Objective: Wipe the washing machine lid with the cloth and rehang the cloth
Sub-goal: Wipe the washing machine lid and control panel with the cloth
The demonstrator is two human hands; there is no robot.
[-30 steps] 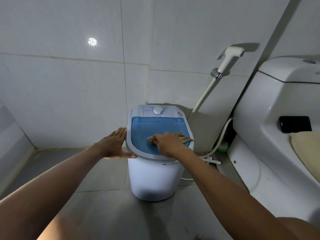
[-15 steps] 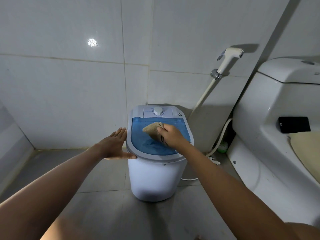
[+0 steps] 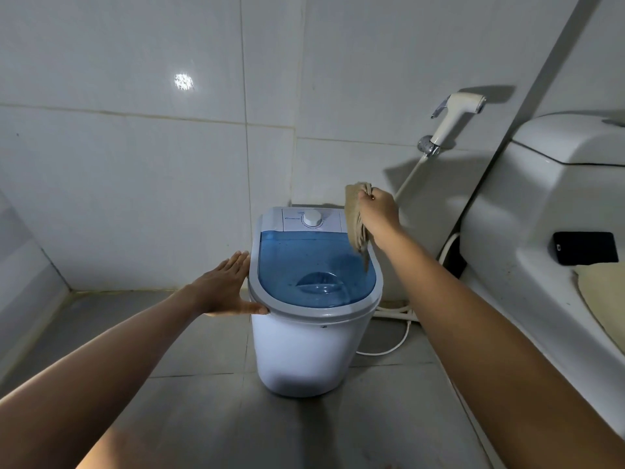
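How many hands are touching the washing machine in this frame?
1. The left hand rests flat against the machine's left rim. The right hand is lifted above the back right corner, holding the cloth, whose tail hangs over the lid.

Both bare forearms are stretched forward from the lower corners of the view. The left hand (image 3: 225, 289) is held flat and open, fingers together and extended, thumb spread along the lower edge, the palm pressed sideways against the left rim of the washing machine lid (image 3: 314, 272). The right hand (image 3: 378, 209) is raised higher, wrist bent, fingers curled tight around the bunched cloth (image 3: 356, 218), which is kept pinched and hanging below the fist
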